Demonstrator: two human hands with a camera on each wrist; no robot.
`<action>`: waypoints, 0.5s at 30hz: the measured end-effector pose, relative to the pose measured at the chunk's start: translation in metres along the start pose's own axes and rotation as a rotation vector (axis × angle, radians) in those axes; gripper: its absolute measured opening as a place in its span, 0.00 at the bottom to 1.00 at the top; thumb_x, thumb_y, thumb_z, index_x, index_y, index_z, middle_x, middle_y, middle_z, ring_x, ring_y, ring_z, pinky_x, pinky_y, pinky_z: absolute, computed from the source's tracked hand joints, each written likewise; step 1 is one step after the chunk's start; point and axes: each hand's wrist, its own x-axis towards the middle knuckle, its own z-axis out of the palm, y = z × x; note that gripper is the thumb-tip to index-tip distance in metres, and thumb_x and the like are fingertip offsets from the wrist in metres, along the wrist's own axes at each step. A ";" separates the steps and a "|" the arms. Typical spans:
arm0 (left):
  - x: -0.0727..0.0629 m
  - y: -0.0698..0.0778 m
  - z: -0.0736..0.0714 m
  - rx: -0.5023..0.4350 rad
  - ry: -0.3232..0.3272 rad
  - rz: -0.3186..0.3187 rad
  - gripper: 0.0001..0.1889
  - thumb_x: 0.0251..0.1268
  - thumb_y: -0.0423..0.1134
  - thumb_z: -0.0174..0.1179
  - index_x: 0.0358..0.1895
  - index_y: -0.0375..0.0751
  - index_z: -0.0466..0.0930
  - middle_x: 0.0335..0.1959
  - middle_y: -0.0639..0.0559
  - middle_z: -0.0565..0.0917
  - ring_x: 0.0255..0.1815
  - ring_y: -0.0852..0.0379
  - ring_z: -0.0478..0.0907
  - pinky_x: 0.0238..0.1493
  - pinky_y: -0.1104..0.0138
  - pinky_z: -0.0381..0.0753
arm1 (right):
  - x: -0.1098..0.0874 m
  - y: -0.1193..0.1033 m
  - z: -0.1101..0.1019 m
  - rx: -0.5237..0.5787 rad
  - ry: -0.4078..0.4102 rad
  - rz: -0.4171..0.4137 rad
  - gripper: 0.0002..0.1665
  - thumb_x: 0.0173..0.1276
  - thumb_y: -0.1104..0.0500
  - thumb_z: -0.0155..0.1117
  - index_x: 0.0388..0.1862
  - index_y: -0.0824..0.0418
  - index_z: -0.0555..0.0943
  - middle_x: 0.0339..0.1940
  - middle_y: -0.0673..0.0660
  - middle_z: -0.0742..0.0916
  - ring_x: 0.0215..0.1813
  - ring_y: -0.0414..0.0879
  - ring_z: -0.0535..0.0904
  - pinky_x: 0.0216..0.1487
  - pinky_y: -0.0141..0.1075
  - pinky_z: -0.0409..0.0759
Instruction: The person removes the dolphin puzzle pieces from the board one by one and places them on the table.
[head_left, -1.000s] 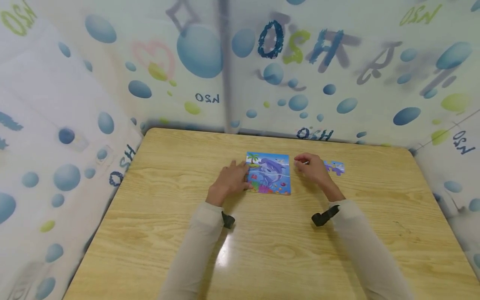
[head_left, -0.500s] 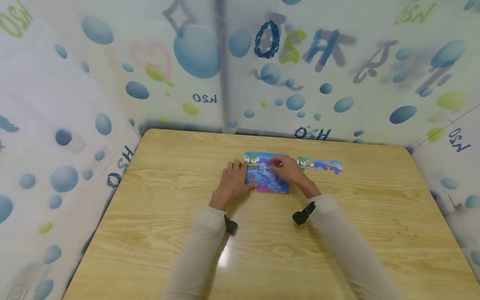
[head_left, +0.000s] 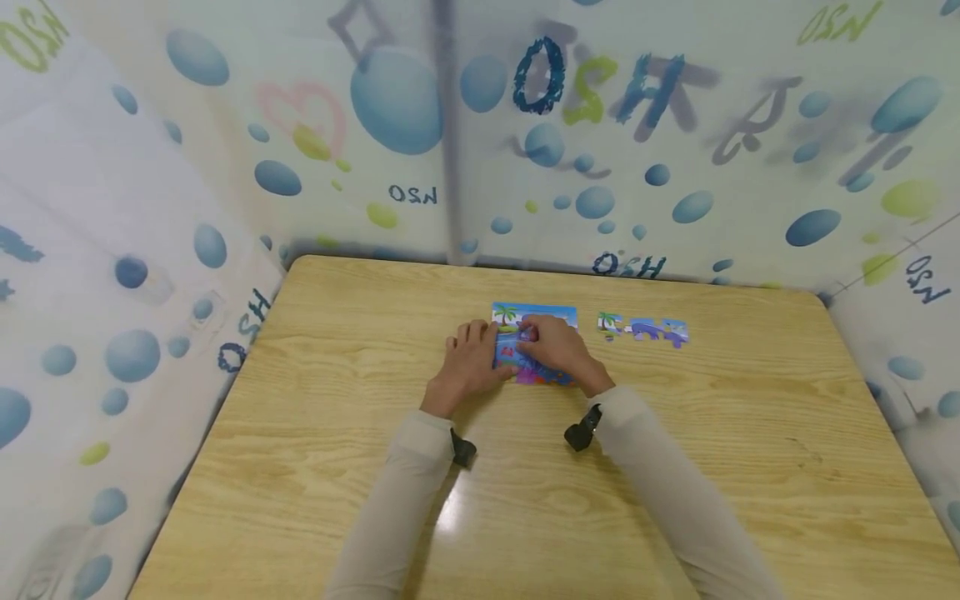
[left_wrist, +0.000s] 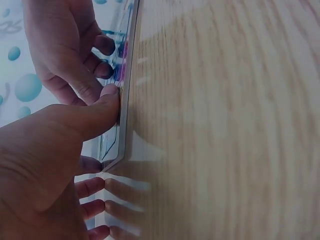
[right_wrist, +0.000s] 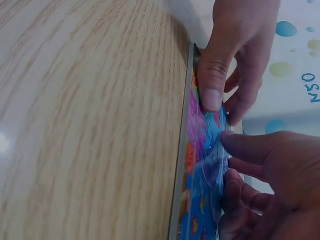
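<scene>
A square jigsaw board (head_left: 536, 312) with a dolphin, palm tree and coral picture lies flat on the wooden table. At its left side rests my left hand (head_left: 471, 357), the thumb (left_wrist: 102, 112) on the board's surface near the front edge and the other fingers spread along its side. Over the middle of the board is my right hand (head_left: 557, 343), fingers bent, thumb (right_wrist: 245, 145) and fingertips down at the picture. I cannot tell whether a piece sits between them. To the right, several loose jigsaw pieces (head_left: 645, 330) show a palm tree and dolphin parts.
The wooden table (head_left: 570, 500) reaches back to a wall (head_left: 315, 192) printed with bubbles and letters. Each wrist wears a dark strapped camera, such as the right one (head_left: 581, 429). A bright reflection lies on the tabletop between the forearms.
My right hand has moved left from beside the loose pieces onto the middle of the board, uncovering the palm tree piece. My left thumb has shifted slightly farther onto the board.
</scene>
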 end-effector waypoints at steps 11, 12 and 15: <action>0.000 0.000 0.000 0.024 0.012 -0.012 0.47 0.66 0.63 0.59 0.79 0.40 0.52 0.73 0.42 0.59 0.74 0.41 0.53 0.61 0.52 0.60 | 0.002 -0.002 0.001 -0.025 -0.021 0.019 0.19 0.69 0.52 0.67 0.55 0.59 0.80 0.39 0.55 0.83 0.36 0.48 0.77 0.36 0.40 0.75; -0.001 0.000 -0.001 0.021 0.011 -0.012 0.47 0.66 0.63 0.59 0.79 0.40 0.52 0.73 0.42 0.59 0.74 0.41 0.53 0.61 0.52 0.59 | 0.002 -0.003 0.001 -0.023 -0.021 0.022 0.19 0.69 0.52 0.67 0.55 0.58 0.80 0.39 0.55 0.83 0.36 0.47 0.77 0.36 0.40 0.75; -0.001 0.000 -0.001 0.015 0.012 -0.010 0.46 0.66 0.62 0.59 0.79 0.40 0.52 0.73 0.42 0.59 0.74 0.41 0.52 0.62 0.51 0.59 | 0.002 -0.004 0.001 -0.018 -0.022 0.029 0.19 0.69 0.53 0.67 0.55 0.58 0.80 0.37 0.55 0.82 0.35 0.47 0.76 0.34 0.39 0.73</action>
